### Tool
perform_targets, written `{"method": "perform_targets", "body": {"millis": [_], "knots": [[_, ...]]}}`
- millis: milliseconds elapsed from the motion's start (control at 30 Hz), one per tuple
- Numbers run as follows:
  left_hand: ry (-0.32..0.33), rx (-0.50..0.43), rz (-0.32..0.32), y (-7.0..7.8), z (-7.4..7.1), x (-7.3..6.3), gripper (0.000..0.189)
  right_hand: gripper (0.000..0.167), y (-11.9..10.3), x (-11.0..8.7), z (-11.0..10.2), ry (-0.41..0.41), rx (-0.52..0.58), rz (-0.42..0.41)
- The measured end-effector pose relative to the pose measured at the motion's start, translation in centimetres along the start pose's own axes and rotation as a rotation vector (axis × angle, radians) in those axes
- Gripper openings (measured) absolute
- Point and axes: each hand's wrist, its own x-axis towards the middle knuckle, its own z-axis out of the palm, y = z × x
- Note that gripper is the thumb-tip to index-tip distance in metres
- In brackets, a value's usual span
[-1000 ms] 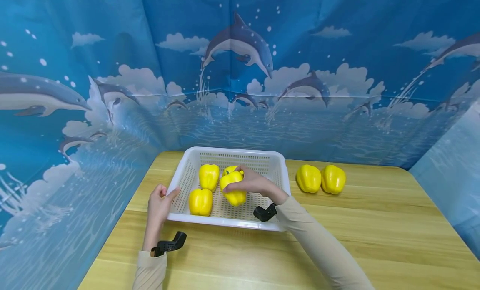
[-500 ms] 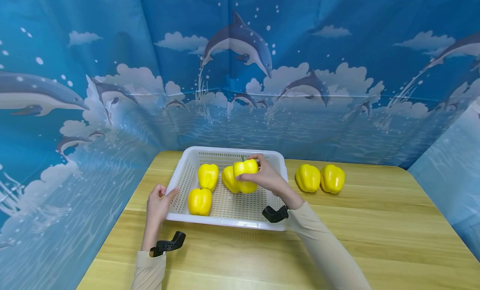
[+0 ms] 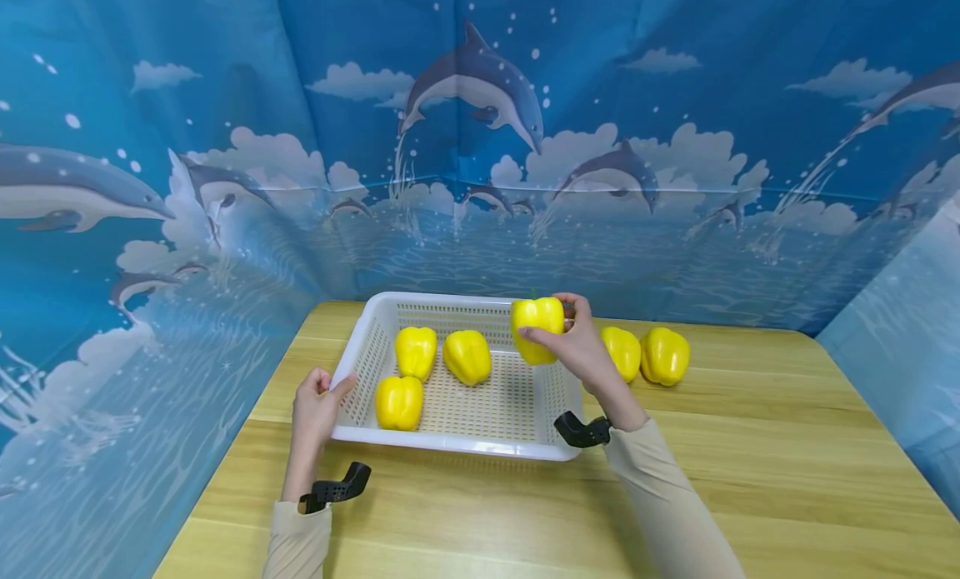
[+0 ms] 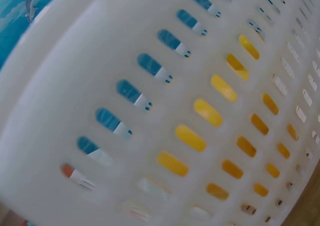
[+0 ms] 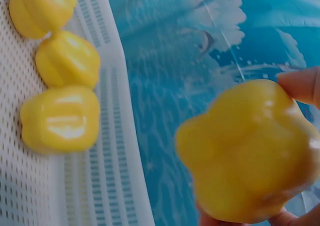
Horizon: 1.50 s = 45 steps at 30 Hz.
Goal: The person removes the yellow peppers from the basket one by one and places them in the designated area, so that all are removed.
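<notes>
My right hand [image 3: 577,346] grips a yellow bell pepper [image 3: 537,329] with thumb and fingers, raised above the right end of a white plastic basket [image 3: 450,443]. In the right wrist view the same bell pepper [image 5: 250,153] fills the lower right, with fingertips at its edges. At the basket's left side my left hand [image 3: 315,406] pinches the rim between thumb and fingers. Inside the basket lie three more yellow peppers: one at the back left [image 3: 416,352], one at the front left [image 3: 399,403] and one near the middle [image 3: 467,357]. Only the slotted basket wall [image 4: 125,131] fills the left wrist view.
Two yellow peppers lie on the wooden table right of the basket; my right hand partly covers the nearer pepper [image 3: 621,354], and the other pepper [image 3: 665,356] sits beside it. A blue dolphin-print curtain [image 3: 480,229] hangs behind the table [image 3: 750,446].
My right hand has lifted the pepper up and carried it rightward, from the basket's middle to above its right end. The left hand stays on the rim.
</notes>
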Motion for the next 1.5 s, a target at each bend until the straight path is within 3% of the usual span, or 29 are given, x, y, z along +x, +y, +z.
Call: {"method": "perform_targets", "body": {"millis": [800,1100,1267,1367,1500], "knots": [[0.004,0.004,-0.002,-0.2,0.1,0.1,0.039,0.078,5.1,-1.4,-8.1,0.523,0.116,0.017],[0.006,-0.002,0.006,-0.2,0.0,0.0,0.039,0.077,8.1,-1.2,-11.8,0.637,0.023,0.069],[0.004,-0.001,0.004,-0.2,0.0,0.0,0.039,0.079,9.5,-1.0,-13.7,0.646,-0.012,0.131],[0.007,-0.004,0.007,-0.2,0.0,0.0,0.039,0.081,11.9,-0.2,-15.3,0.646,-0.050,0.138],[0.004,-0.010,0.007,-0.1,0.0,-0.1,0.039,0.090,17.9,2.2,-18.2,0.653,-0.107,0.152]]}}
